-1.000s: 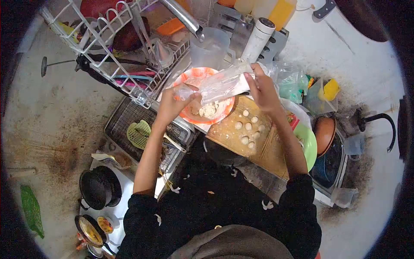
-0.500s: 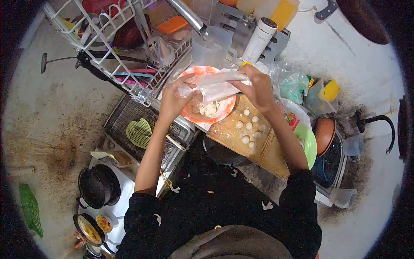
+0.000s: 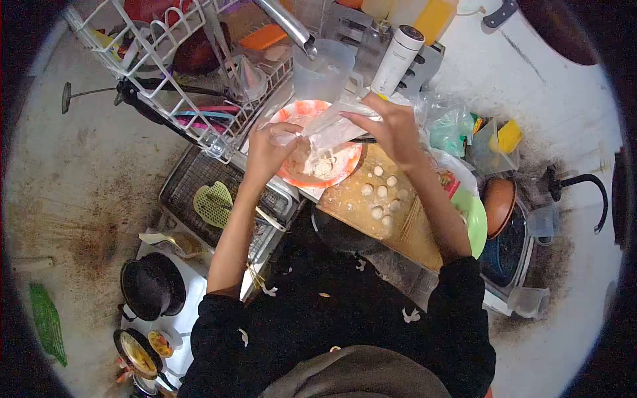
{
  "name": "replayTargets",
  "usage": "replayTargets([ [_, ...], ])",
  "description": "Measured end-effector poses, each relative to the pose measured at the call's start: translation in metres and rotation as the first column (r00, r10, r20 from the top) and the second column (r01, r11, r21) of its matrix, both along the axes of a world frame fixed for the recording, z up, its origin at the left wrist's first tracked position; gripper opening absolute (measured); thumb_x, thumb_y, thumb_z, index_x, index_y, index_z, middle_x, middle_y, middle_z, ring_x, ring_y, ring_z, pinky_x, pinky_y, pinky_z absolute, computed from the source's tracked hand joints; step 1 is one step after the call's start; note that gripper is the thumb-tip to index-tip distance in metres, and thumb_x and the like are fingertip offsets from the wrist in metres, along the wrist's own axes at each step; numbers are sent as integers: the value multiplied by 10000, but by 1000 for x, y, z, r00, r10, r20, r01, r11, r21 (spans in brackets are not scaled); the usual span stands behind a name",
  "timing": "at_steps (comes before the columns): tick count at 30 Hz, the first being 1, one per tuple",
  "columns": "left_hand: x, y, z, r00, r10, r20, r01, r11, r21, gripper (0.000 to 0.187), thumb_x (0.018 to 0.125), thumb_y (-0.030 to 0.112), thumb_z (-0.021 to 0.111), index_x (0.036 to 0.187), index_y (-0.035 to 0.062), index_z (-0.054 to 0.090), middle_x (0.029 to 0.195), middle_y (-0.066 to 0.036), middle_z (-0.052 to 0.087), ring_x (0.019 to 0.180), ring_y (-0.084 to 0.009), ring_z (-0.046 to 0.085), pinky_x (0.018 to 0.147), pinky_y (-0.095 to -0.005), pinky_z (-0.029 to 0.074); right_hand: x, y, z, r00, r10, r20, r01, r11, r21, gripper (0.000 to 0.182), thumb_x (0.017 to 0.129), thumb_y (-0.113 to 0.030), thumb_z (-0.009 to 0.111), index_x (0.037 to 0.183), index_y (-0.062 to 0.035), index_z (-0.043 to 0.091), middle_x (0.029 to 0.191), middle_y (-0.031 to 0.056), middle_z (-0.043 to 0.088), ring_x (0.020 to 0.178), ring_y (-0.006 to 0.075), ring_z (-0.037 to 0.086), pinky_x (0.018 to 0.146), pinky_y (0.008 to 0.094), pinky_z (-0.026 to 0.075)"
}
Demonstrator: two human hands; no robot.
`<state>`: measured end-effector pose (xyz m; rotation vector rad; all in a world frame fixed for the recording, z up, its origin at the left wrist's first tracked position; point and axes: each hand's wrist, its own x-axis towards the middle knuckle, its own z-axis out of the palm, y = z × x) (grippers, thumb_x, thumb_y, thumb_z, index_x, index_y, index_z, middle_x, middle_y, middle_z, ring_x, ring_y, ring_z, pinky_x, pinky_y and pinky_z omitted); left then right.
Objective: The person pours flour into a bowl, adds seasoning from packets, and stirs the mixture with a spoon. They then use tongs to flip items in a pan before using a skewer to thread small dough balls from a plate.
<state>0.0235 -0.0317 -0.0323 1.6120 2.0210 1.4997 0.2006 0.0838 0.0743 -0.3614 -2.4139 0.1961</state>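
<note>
A clear plastic bag [image 3: 330, 128] with white powder in it is held tilted over an orange-and-white bowl [image 3: 350, 170]. My left hand [image 3: 271, 151] pinches the bag's open end at the bowl's left side. The bag's other end is gripped by my right hand [image 3: 393, 127], above the bowl's right side. Crumbly pale flour [image 3: 323, 167] lies in the bowl below the bag. Just right of the bowl, several small dough balls [image 3: 382, 192] and some thin sticks rest on a floured wooden board [image 3: 352, 202].
Behind the bowl stand a clear plastic jug [image 3: 323, 73] and a white flask [image 3: 398, 60]. A white dish rack [image 3: 159, 60] rises at upper left. A green plate [image 3: 476, 225] lies right of the board. Black pans [image 3: 152, 286] sit at lower left.
My right hand has shifted slightly up and left, and its end of the bag is raised, so the bag slopes more steeply toward the bowl. My left hand has barely moved.
</note>
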Motion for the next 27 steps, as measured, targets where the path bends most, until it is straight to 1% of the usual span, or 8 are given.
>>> replayTargets([
  [3,-7,2,-5,998,51,-21,-52,999,-5,164,660,191,667,791,94,652,810,-58,637,853,-234,556,988,-416,201,-5,3,-8,1000,6,-9,-5,995,97,281,718,-338,623,837,-87,580,616,92,566,536,243,569,471,319,433],
  [13,-7,5,5,999,16,-46,-18,999,-33,188,683,164,667,827,44,650,801,-86,645,788,-194,606,899,-341,319,0,1,-23,997,25,-72,-21,998,54,273,725,-333,619,732,-81,515,595,91,552,543,242,573,467,314,423],
  [16,-2,8,10,999,-38,22,39,998,-41,195,679,175,665,834,58,651,800,-85,643,769,-198,604,838,-319,382,11,8,-22,987,-155,43,152,987,52,299,727,-346,621,737,-64,523,606,107,563,559,267,574,476,322,428],
  [19,5,16,17,984,-132,118,132,991,3,193,677,183,660,827,62,649,805,-83,642,747,-208,604,750,-295,426,26,10,-24,958,-285,30,287,955,-80,277,743,-308,629,787,-45,552,627,116,567,546,229,578,493,320,431],
  [20,7,18,20,976,-187,113,183,982,44,190,679,174,653,824,51,647,809,-86,643,736,-205,607,680,-268,450,32,10,-25,943,-331,23,327,913,-243,262,754,-279,625,814,-33,560,635,119,567,556,193,570,516,315,429],
  [22,7,24,25,980,-190,51,191,981,-16,202,687,147,651,860,44,639,842,-79,638,753,-166,593,706,-267,446,46,13,-33,925,-380,24,357,844,-399,248,766,-251,622,840,-21,567,643,122,567,566,156,562,539,309,428],
  [25,15,28,52,968,-246,47,248,967,-55,259,695,114,647,939,38,606,863,-67,632,771,-121,574,724,-267,445,71,28,-68,962,-251,-104,152,814,-560,218,780,-209,607,873,-16,570,733,93,592,670,101,533,618,282,424],
  [27,29,37,71,950,-294,103,298,954,-27,303,695,109,645,983,40,581,852,-61,632,774,-116,570,717,-267,447,91,39,-90,913,-392,-111,137,550,-824,240,770,-201,617,902,-6,568,827,63,598,764,114,533,690,263,420],
])
